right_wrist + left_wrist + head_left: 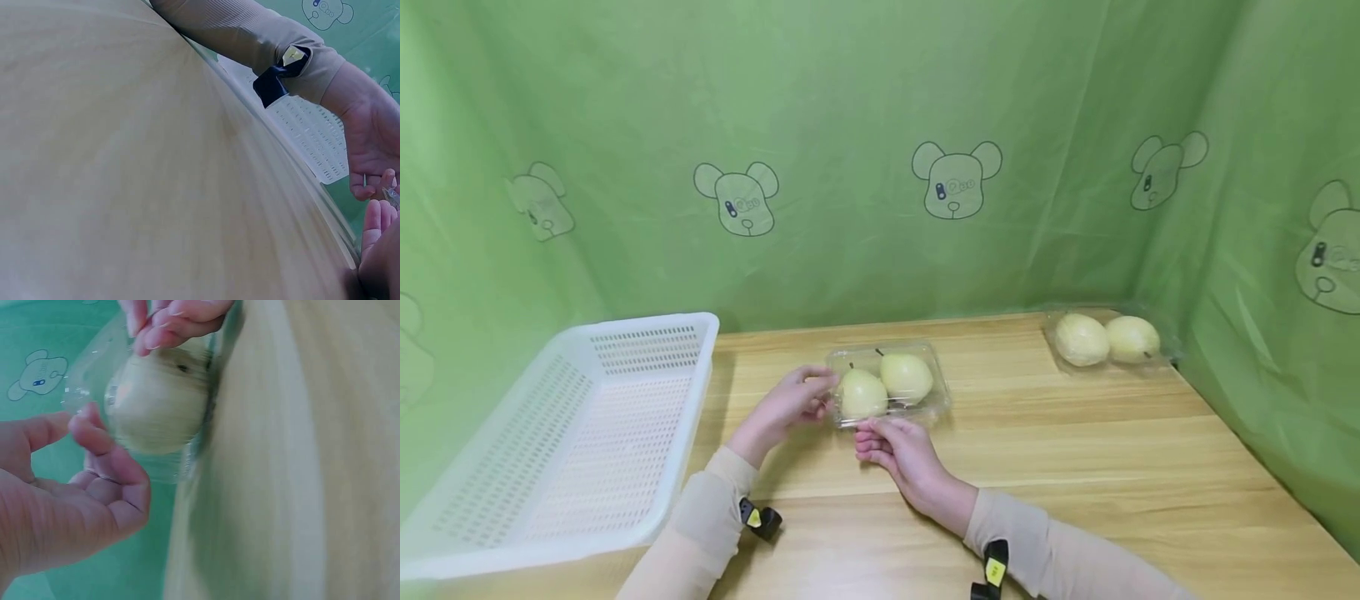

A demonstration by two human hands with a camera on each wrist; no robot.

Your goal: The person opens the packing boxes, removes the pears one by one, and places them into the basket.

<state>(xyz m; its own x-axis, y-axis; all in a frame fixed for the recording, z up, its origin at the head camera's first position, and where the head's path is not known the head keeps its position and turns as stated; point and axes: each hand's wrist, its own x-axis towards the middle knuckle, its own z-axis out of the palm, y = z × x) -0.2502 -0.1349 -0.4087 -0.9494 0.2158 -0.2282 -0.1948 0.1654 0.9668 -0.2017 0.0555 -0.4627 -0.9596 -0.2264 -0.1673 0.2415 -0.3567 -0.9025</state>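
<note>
A clear plastic clamshell box (942,392) with two pale yellow pears (906,378) stands on the table in the head view. At the box's left edge is my left hand (792,402). Its thumb and bent forefinger come together at the plastic rim, also seen in the left wrist view, where the hand (81,494) is beside one pear (156,403). My right hand (906,462) pinches the front edge of the box between thumb and fingers. In the right wrist view the right hand (380,250) is mostly cut off at the frame's edge.
A white perforated plastic basket (703,367) stands at the left of the wooden table (1075,467). Another clear box (1052,346) with two pears lies at the back right. Green curtain (850,275) with printed bear heads hangs behind and at both sides.
</note>
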